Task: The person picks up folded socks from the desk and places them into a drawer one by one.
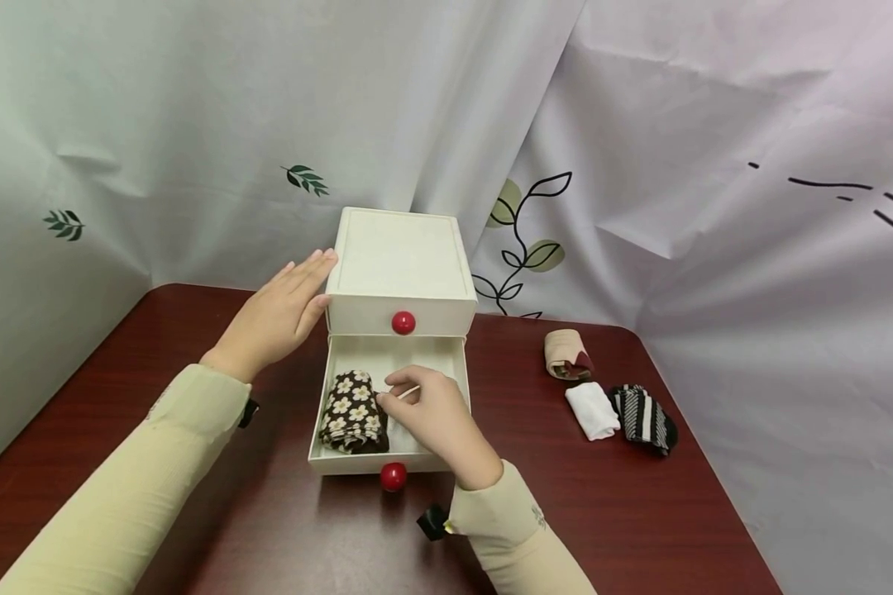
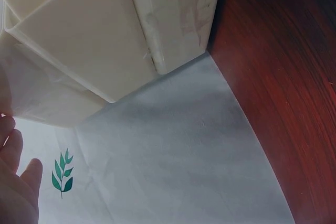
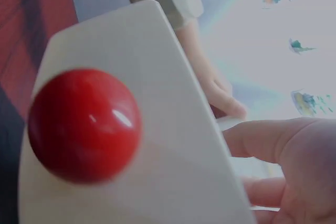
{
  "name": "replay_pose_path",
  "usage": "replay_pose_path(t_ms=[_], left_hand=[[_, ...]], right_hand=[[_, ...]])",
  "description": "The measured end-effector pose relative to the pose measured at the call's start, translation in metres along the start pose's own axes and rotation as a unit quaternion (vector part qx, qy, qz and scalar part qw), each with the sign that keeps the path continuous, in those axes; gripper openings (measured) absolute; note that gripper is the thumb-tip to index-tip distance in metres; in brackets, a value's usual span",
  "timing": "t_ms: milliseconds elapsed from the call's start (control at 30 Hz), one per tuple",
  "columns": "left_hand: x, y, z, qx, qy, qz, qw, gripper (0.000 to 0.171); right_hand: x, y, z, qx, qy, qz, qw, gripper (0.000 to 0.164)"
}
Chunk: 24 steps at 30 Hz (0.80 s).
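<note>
Flat left grip (image 1: 275,312) touches boxy cabinet (image 1: 409,254); empty right grip (image 1: 433,415) curves loosely beside floral fabric roll (image 1: 351,416).

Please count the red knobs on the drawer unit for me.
2: one knob on the closed upper drawer, another knob on the pulled-out lower drawer.

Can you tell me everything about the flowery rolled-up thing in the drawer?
The dark brown, soft-looking fabric bundle with cream-white flowers has yellowish flower centres. It's folded into a thick, roughly oblong roll, with layered edges showing at its near end. It lies on the left side of the open, cream-white, plastic-looking lower drawer, lengthwise from back to front. The loosely curled grip of the person's right hand is at its right edge; I can't tell if they touch.
</note>
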<state>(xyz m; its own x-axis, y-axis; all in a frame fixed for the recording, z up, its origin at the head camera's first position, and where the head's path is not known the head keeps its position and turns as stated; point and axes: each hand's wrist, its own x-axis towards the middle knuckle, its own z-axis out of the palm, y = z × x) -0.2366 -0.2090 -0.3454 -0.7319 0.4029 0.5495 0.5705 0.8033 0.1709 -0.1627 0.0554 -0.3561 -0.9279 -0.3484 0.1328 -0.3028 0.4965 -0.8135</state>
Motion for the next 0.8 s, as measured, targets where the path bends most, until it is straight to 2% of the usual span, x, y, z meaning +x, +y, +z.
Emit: replay_pose_path(t_ms=[133,333,533,800], left_hand=[[0.0,0.0,0.0,-0.001,-0.002,0.001,1.0,0.056],[0.0,-0.001,0.0,0.0,-0.003,0.003,1.0,0.056],[0.0,-0.001,0.0,0.003,-0.004,0.003,1.0,0.057],[0.0,-0.001,-0.001,0.003,-0.007,0.001,1.0,0.058]], right_hand=[[-0.005,0.002,-0.012,0.017,0.051,-0.023,0.998,0.02],[-0.012,0.005,-0.032,0.052,0.118,-0.056,0.99,0.013],[-0.018,0.016,-0.052,0.053,0.149,-0.097,0.983,0.02],[-0.019,0.049,-0.079,0.039,0.182,-0.129,0.974,0.023]])
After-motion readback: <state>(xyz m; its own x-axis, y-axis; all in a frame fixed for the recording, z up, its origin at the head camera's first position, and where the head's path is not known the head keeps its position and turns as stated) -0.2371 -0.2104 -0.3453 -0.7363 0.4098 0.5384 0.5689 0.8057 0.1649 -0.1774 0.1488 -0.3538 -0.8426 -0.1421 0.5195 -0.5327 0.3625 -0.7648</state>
